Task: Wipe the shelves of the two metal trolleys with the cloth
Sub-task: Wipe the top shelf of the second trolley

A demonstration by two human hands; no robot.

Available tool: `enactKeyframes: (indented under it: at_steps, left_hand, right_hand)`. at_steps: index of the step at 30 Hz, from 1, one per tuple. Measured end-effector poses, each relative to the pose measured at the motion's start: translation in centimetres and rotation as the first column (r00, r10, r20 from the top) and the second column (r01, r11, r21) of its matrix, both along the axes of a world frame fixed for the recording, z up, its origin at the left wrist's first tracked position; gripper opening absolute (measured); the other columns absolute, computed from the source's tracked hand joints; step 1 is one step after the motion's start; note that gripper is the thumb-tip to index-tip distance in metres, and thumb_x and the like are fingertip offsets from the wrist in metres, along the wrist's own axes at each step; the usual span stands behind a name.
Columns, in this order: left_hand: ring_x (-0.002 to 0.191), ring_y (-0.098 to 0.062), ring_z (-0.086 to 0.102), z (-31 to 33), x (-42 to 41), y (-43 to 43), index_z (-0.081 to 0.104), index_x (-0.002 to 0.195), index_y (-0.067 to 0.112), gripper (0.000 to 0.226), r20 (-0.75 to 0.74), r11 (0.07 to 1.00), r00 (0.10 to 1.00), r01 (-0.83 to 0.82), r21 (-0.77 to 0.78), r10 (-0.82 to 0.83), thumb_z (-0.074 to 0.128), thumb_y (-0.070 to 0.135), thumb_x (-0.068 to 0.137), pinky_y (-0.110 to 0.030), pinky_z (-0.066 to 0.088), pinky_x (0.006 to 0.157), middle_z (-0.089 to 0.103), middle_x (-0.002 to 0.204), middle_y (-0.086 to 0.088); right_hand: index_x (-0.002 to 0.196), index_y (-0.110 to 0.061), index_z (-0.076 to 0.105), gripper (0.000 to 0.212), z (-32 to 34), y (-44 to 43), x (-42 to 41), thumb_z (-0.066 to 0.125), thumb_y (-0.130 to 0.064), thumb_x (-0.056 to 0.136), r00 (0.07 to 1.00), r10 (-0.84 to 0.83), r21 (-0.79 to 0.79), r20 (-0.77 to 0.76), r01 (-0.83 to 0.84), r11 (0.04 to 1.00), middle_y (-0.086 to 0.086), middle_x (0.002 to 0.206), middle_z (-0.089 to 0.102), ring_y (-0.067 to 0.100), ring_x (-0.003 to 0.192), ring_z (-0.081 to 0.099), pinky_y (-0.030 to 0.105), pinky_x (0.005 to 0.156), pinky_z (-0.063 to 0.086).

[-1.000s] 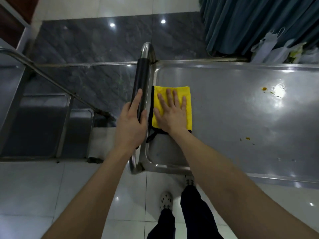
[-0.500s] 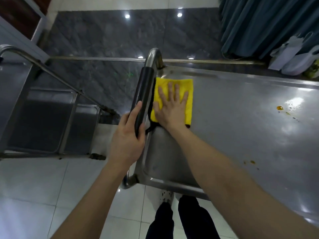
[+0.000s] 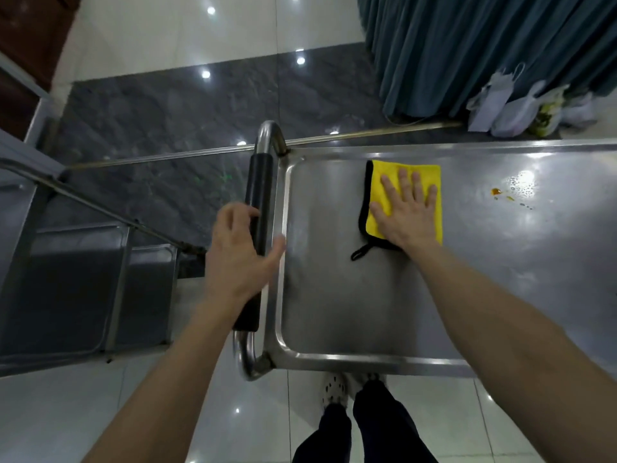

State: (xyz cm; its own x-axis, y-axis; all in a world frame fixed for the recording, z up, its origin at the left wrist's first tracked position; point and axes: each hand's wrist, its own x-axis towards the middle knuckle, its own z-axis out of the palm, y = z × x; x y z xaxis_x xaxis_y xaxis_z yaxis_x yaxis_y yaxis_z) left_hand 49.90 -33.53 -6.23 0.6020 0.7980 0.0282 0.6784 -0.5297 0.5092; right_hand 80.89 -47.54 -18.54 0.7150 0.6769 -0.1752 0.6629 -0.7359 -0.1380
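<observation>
Your right hand, fingers flat and spread, has slid the yellow cloth toward 3 o'clock along the top shelf, away from the black handle your left hand still grips, closing on the orange spill.

No words, numbers or signs could be read anywhere, not on the yellow cloth, not on the shiny metal trolley near the person, and not on the pale bags far off on the right.
</observation>
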Motion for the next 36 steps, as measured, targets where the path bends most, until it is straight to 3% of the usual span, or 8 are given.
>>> enactKeyframes:
  at_steps: [4, 8, 15, 21, 26, 30, 33, 36]
  left_hand:
    - [0.163, -0.033, 0.022, 0.5, 8.0, 5.3, 0.029, 0.167, 0.034, 0.083, -0.074, 0.998, 0.997, 0.028, 0.053, -0.024, 0.064, 0.06, 0.096, -0.059, 0.031, 0.129, 0.016, 0.178, -0.007]
    - [0.169, -0.028, -0.005, -1.1, 10.2, 5.6, 0.016, 0.173, 0.029, 0.084, -0.239, 0.983, 0.97, 0.085, 0.163, -0.044, 0.052, 0.05, 0.1, -0.059, 0.028, 0.13, -0.002, 0.183, -0.002]
    - [0.169, -0.028, 0.004, -0.8, 10.6, 5.1, 0.028, 0.171, 0.019, 0.075, -0.205, 0.979, 0.978, 0.07, 0.191, -0.03, 0.039, 0.031, 0.098, -0.049, 0.024, 0.134, 0.008, 0.183, -0.006]
    - [0.169, -0.03, 0.004, -0.7, 9.6, 5.0, 0.028, 0.171, 0.015, 0.069, -0.263, 0.971, 0.964, 0.092, 0.22, -0.032, 0.034, 0.023, 0.102, -0.049, 0.031, 0.131, 0.006, 0.183, -0.005]
    - [0.169, -0.031, 0.006, -0.8, 9.8, 5.3, 0.029, 0.169, 0.019, 0.085, -0.226, 0.971, 0.973, 0.1, 0.216, -0.05, 0.049, 0.006, 0.088, -0.055, 0.028, 0.131, 0.008, 0.183, -0.005]
    - [0.168, -0.036, 0.01, -1.0, 10.5, 5.0, 0.034, 0.166, 0.019, 0.078, -0.272, 0.962, 0.961, 0.113, 0.25, -0.042, 0.052, 0.015, 0.09, -0.063, 0.025, 0.129, 0.011, 0.182, -0.009]
    - [0.167, -0.037, 0.016, -0.8, 10.5, 5.0, 0.045, 0.158, 0.015, 0.064, -0.268, 0.942, 0.962, 0.136, 0.308, -0.052, 0.053, 0.023, 0.095, -0.062, 0.015, 0.133, 0.021, 0.179, -0.017]
    - [0.163, -0.039, 0.026, -0.6, 11.0, 3.7, 0.054, 0.15, 0.009, 0.056, -0.283, 0.913, 0.954, 0.199, 0.356, -0.098, 0.057, 0.021, 0.095, -0.06, 0.015, 0.133, 0.037, 0.17, -0.022]
  right_hand:
    - [0.17, -0.041, 0.005, 0.076, -0.4, 0.5, -0.3, 0.018, -0.075, 0.103, 1.0, 0.003, 0.001, 0.016, -0.003, 1.0, 0.0, 0.18, -0.008, 0.026, 0.165, -0.014, 0.063, 0.129, -0.007]
    - [0.17, -0.042, 0.001, 0.078, -1.1, 2.5, -0.2, 0.009, -0.077, 0.101, 0.998, -0.001, 0.001, 0.059, 0.001, 1.0, 0.0, 0.18, -0.009, 0.026, 0.165, -0.016, 0.065, 0.128, -0.008]
    - [0.171, -0.037, 0.007, 0.075, 0.1, 14.5, -5.6, 0.024, -0.068, 0.105, 0.973, 0.232, 0.084, 0.011, -0.232, 0.969, 0.004, 0.18, -0.006, 0.03, 0.165, -0.012, 0.068, 0.127, -0.003]
    - [0.169, -0.039, 0.02, 0.064, -1.1, 9.9, -10.3, 0.028, -0.058, 0.109, 0.865, 0.501, 0.147, 0.032, -0.499, 0.854, -0.001, 0.18, 0.01, 0.025, 0.166, 0.004, 0.061, 0.129, 0.004]
    - [0.169, -0.044, 0.018, 0.064, -1.1, -1.6, -1.2, 0.025, -0.061, 0.108, 0.983, 0.172, 0.089, 0.063, -0.177, 0.98, -0.005, 0.18, 0.006, 0.02, 0.166, 0.0, 0.056, 0.132, 0.005]
    - [0.17, -0.042, 0.007, 0.071, 0.9, -2.9, 0.2, 0.02, -0.069, 0.106, 0.984, 0.162, -0.013, -0.072, -0.164, 0.986, -0.003, 0.179, -0.009, 0.021, 0.165, -0.014, 0.058, 0.131, -0.006]
    - [0.165, -0.034, 0.036, 0.062, 3.2, -3.7, -0.6, 0.032, -0.062, 0.11, 0.974, 0.168, 0.195, -0.155, -0.137, 0.971, -0.003, 0.179, 0.011, 0.016, 0.166, -0.001, 0.053, 0.133, -0.002]
    - [0.149, -0.018, 0.06, 0.05, 3.9, -9.5, -2.5, 0.053, -0.046, 0.108, 0.984, 0.119, 0.432, -0.131, -0.051, 0.9, 0.004, 0.171, 0.037, 0.021, 0.162, 0.025, 0.049, 0.132, 0.017]
